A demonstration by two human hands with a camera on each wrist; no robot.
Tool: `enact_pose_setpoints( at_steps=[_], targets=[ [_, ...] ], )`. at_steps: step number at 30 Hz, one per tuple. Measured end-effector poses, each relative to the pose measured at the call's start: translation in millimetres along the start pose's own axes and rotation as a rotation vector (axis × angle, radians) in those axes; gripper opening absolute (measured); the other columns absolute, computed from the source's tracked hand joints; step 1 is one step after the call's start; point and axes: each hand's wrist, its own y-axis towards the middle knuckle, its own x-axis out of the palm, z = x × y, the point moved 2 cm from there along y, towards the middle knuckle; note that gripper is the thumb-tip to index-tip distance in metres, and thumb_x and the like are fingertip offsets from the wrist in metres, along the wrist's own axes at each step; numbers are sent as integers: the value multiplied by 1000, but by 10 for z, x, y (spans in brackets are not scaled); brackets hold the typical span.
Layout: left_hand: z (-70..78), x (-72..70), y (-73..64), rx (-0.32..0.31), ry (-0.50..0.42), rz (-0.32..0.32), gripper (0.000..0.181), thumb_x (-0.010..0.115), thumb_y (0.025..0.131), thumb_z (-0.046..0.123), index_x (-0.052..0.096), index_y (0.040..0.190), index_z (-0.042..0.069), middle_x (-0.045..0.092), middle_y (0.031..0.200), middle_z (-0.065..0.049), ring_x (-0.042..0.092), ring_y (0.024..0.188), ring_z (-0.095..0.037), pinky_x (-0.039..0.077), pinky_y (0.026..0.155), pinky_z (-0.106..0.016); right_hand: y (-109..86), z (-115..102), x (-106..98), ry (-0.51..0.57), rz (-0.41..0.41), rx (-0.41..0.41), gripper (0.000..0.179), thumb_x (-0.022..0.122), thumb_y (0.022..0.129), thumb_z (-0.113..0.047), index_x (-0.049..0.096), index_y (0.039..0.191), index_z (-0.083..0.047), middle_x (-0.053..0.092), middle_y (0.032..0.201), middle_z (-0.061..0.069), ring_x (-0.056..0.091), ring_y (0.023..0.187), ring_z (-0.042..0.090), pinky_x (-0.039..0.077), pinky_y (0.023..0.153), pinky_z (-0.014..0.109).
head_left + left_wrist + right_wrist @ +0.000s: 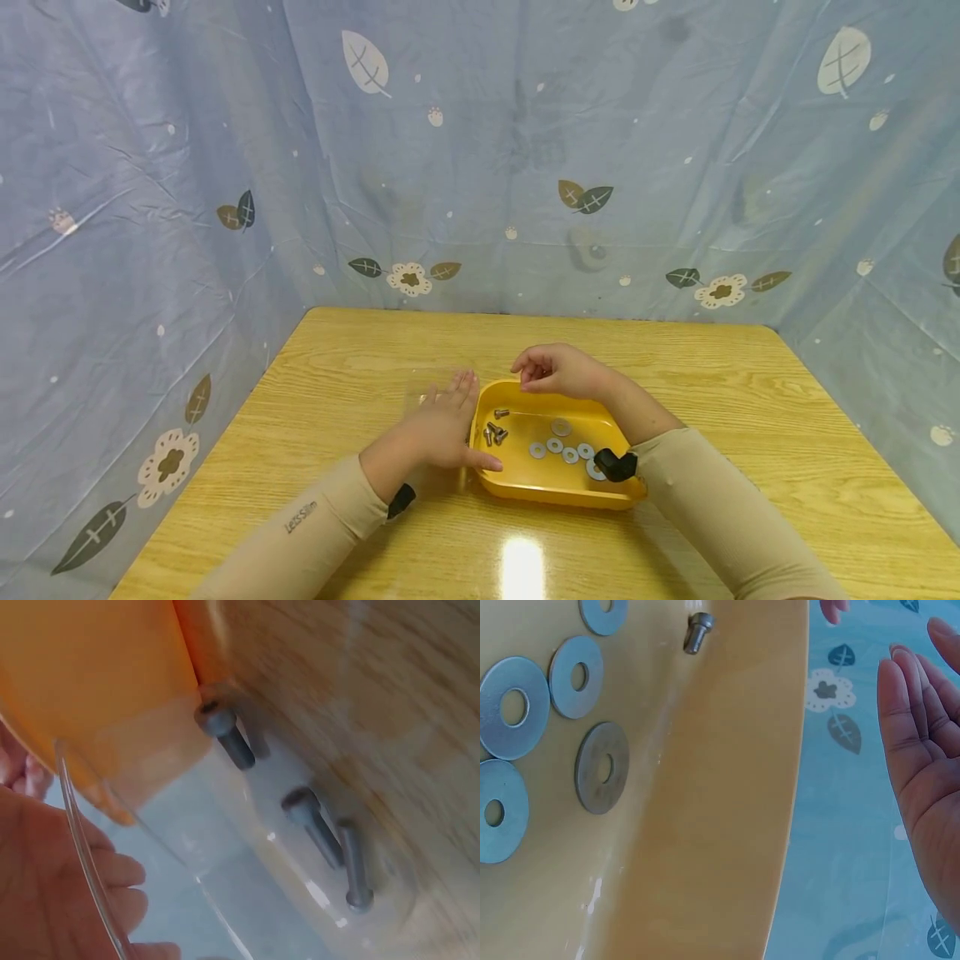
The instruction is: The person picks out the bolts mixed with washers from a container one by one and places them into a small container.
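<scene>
A yellow tray (547, 493) holds several grey washers (561, 427) and, toward its left end, several short socket-head screws (501, 413). Against the tray's left side stands a clear plastic box (262, 900), with three screws (309, 817) at its bottom in the left wrist view. My left hand (442, 429) lies palm down over the box and the tray's left rim, fingers extended and thumb reaching over the tray. Above the tray's far rim hovers my right hand (566, 371), fingers loosely bent with nothing in them; the right wrist view shows its bare palm (930, 772).
The wooden table (750, 400) extends around the tray on all sides. A blue patterned curtain (480, 167) closes off the back and both sides. Dark wrist cameras (617, 465) sit at the sleeve cuffs, the right one low over the tray's right end.
</scene>
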Motion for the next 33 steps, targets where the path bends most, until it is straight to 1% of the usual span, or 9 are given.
enact_pose_setpoints(
  at_steps=[7,14,20,22,27,30,33],
  targets=[
    [43,27,4,-3,24,-28,128,47,61,84,0,146,1,-4,152,-16,-4,139,-26,10,108,-53,1,34,-1,18,6,7,23,63,86,-10,60,108,-3,63,86,5,59,78,18,50,70,27],
    [61,25,-16,-2,37,-40,131,47,57,86,1,146,1,-4,152,-16,-5,139,-26,9,108,-53,-4,80,5,11,1,15,21,63,87,-12,61,107,-6,63,85,3,59,78,17,50,70,28],
    [71,18,-11,-3,29,-42,133,48,55,87,1,146,1,-4,152,-16,-5,139,-26,8,108,-52,13,101,38,3,-4,23,26,62,87,-9,59,110,1,62,87,6,58,80,19,49,70,27],
    [72,17,-9,-5,29,-45,133,48,55,87,1,146,1,-4,152,-15,-5,139,-26,7,108,-52,25,107,55,-1,-7,23,26,63,86,-9,59,110,2,62,86,5,58,79,18,49,69,27],
    [70,9,-11,-2,31,-44,133,49,56,86,2,146,1,-3,152,-16,-4,139,-26,7,108,-52,69,140,137,-61,-39,5,25,63,87,-11,60,110,-1,63,84,0,59,76,15,49,67,26],
    [71,7,-14,-2,27,-51,132,49,56,86,2,146,2,-4,152,-15,-5,139,-26,7,108,-52,102,178,204,-98,-76,11,25,63,87,-12,60,109,-3,63,83,-3,60,76,14,49,68,25],
    [72,5,-17,-3,20,-61,132,49,56,86,0,146,2,-6,151,-14,-6,139,-25,6,108,-52,126,206,255,-110,-107,19,24,64,86,-11,59,108,-3,63,83,-4,61,77,11,49,69,24]
  ],
)
